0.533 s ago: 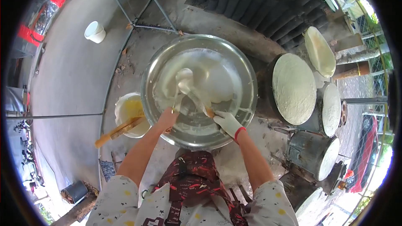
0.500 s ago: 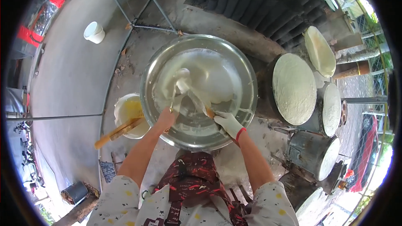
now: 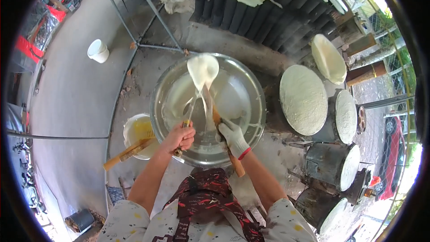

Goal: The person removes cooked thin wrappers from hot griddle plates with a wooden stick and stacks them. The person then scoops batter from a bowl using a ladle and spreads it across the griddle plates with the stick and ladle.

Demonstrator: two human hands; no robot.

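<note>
Below me stands a wide metal basin with smooth white batter spread over its inside. My left hand, bare, is closed round the handle of a thin metal-shafted tool. My right hand, in a white glove with a red cuff, grips a wooden stick whose lower end sticks out past my wrist. Both tools slant together over the basin. At their far ends a thick white lump is lifted toward the far rim, with strands trailing down. The tools' tips are hidden under it.
Left of the basin, a white bucket holds yellow liquid, with a wooden-handled brush across it. Pale round-topped drums stand on the right. Dark tubes lie at the back, beyond a metal frame. A white pail sits far left.
Both tools have come up from lower in the basin, and the white lump now hangs higher and farther out. My right hand has shifted left; the stick's lower end now shows behind it.
</note>
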